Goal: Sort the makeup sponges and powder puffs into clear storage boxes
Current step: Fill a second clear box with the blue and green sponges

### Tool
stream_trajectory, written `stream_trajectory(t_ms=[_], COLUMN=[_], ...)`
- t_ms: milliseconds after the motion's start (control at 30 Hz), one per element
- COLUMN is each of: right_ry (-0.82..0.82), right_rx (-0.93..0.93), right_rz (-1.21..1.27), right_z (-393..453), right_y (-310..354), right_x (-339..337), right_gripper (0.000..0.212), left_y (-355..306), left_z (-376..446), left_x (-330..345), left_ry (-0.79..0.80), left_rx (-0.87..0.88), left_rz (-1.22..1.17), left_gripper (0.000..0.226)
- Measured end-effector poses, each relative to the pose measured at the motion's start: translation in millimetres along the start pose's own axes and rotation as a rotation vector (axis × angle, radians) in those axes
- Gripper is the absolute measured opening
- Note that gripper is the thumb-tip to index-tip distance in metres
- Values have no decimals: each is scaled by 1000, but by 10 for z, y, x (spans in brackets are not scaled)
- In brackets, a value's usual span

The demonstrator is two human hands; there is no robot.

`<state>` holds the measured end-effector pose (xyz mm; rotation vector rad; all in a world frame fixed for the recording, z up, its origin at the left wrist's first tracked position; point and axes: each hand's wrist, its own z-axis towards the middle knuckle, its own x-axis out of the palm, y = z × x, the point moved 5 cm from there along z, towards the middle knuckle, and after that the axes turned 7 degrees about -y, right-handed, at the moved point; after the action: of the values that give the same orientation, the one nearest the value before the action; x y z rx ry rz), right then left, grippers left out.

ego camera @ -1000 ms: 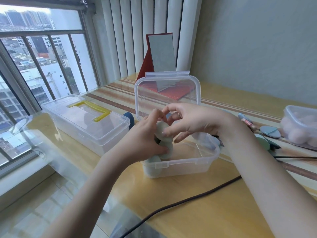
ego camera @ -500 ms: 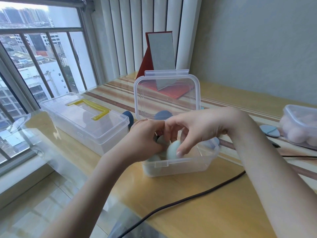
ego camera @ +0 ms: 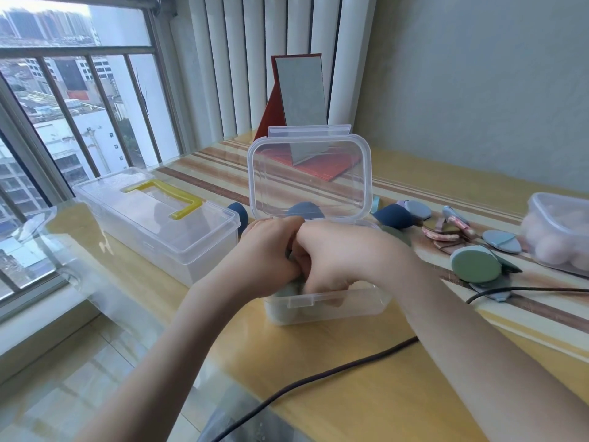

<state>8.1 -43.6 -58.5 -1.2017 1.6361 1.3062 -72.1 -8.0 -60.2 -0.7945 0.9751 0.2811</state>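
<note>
A small clear box (ego camera: 350, 309) stands in the middle of the table with its lid (ego camera: 309, 173) tipped up behind it. Both of my hands reach down into it, side by side and touching. My left hand (ego camera: 267, 250) grips pale green sponges (ego camera: 287, 290) at the box's left end. My right hand (ego camera: 338, 253) curls over the rim onto the same green sponges, its fingertips blurred behind the front wall. Loose on the table to the right lie a navy sponge (ego camera: 393, 215), a green round puff (ego camera: 476, 264) and a blue puff (ego camera: 502, 241).
A long clear box with a yellow handle (ego camera: 156, 218) sits shut at the left. A clear tub of pink sponges (ego camera: 561, 234) is at the far right. A red-backed mirror (ego camera: 299, 90) stands behind. A black cable (ego camera: 318, 378) crosses the near table.
Both hands have sunk lower into the box. The pale green sponge that my right hand pinched above the rim is now down inside, under the hands.
</note>
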Motion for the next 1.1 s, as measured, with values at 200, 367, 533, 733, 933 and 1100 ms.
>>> stream_trajectory(t_ms=[200, 367, 533, 733, 933, 1100], right_ry=[200, 148, 236, 289, 240, 34], right_rx=[2, 29, 40, -13, -4, 39], right_rz=[319, 513, 453, 389, 321, 161], right_z=[-76, -103, -98, -142, -146, -34], right_y=[-159, -417, -425, -328, -207, -58], right_x=[-136, -326, -266, -225, -159, -72], right_gripper=[10, 10, 17, 27, 32, 15], left_y=[-21, -12, -17, -9, -30, -61], left_z=[-33, -64, -83, -101, -30, -13], left_x=[-4, -29, -56, -81, -48, -44], left_ry=[17, 41, -13, 66, 95, 36], left_rx=[37, 49, 35, 39, 50, 25], left_rz=[-31, -130, -215, -222, -2, 57], left_gripper=[23, 23, 15, 21, 19, 17])
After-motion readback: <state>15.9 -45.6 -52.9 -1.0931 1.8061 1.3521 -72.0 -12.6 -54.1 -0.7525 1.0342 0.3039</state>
